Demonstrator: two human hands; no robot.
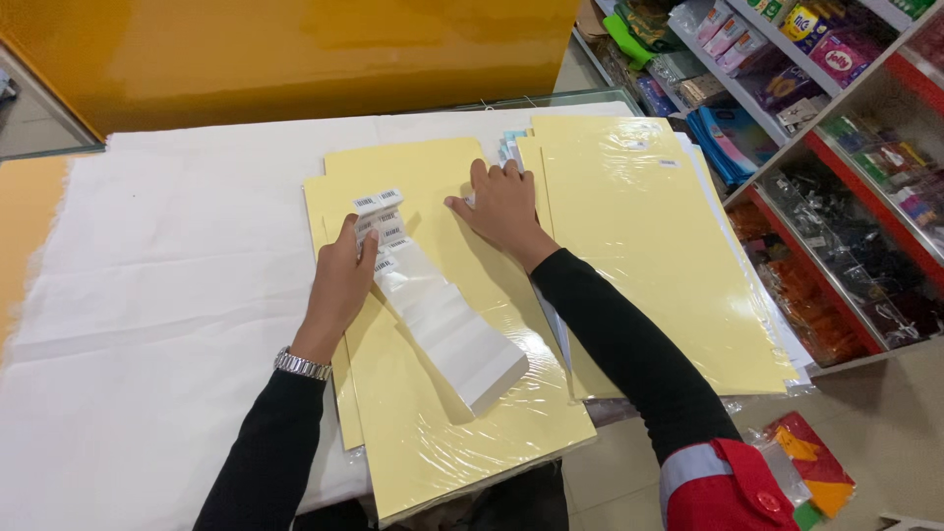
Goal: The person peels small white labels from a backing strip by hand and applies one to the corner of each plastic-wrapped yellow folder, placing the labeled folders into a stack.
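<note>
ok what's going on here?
A person stands at a white-covered table over stacks of plastic-wrapped yellow sheets. The left hand holds a folded strip of barcode labels above the near stack. The right hand presses flat on a sheet by the second stack. Store shelves stand to the right.
</note>
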